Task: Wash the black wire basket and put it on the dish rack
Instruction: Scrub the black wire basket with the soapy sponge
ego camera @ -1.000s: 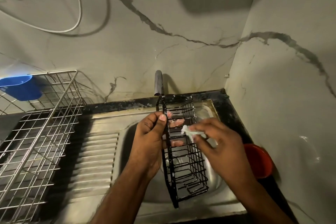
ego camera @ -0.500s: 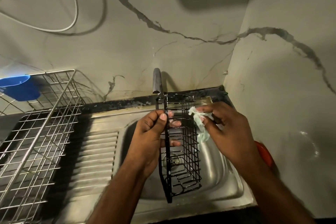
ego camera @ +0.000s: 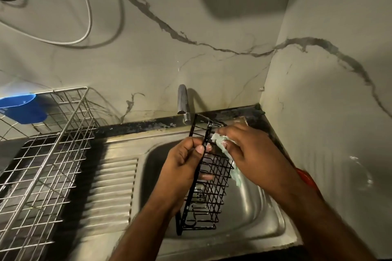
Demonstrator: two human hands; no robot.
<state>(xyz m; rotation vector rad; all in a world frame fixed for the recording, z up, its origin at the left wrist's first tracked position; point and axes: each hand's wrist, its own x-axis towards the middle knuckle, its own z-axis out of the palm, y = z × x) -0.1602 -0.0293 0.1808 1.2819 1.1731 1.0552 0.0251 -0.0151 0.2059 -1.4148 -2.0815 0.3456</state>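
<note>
the black wire basket [ego camera: 209,188], a narrow grid, hangs tilted over the steel sink [ego camera: 263,214]; left hand [ego camera: 182,161] grips its frame; right hand [ego camera: 250,154] pinches a pale scrubber [ego camera: 220,142] against it; beyond, the dish rack [ego camera: 42,165] holds a blue cup [ego camera: 23,108]

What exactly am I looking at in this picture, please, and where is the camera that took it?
No machine here: a person wears a camera on the head, looking down at their own hands over a steel sink. The left hand grips the black wire basket, held on end above the basin under the tap. The right hand holds a pale green cloth against the basket's upper part. On the left stands a metal dish rack with a blue container at its far end.
</note>
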